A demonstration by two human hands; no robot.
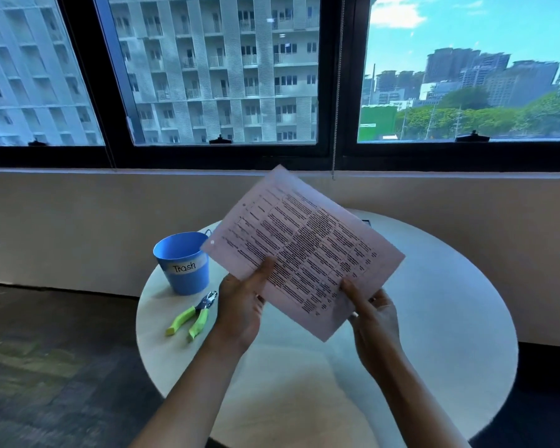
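Glass panes of a black-framed window [220,76] fill the space above and beyond the worktop [450,318], with a pale wall [78,221] under them that runs behind the worktop's far edge. Dark floor [46,350] lies to the worktop's left. The worktop itself is round and white. A printed sheet [304,247] is held in the air above the worktop's middle, turned at a slant so that one corner points up toward the sill; its face carries a table of dense black text, too blurred to read. A blue bucket [183,263] labelled "Trash" stands upright at the worktop's far left, and the sheet's left corner overlaps its rim in this view. The left hand [240,312] pinches the sheet's lower left edge, thumb on the printed face and fingers hidden behind. The right hand [374,321] pinches the lower right edge the same way. A hole punch [193,313] with green handles lies flat on the worktop's left side, just in front of the bucket. A small round hole [212,242] shows near the sheet's left corner.
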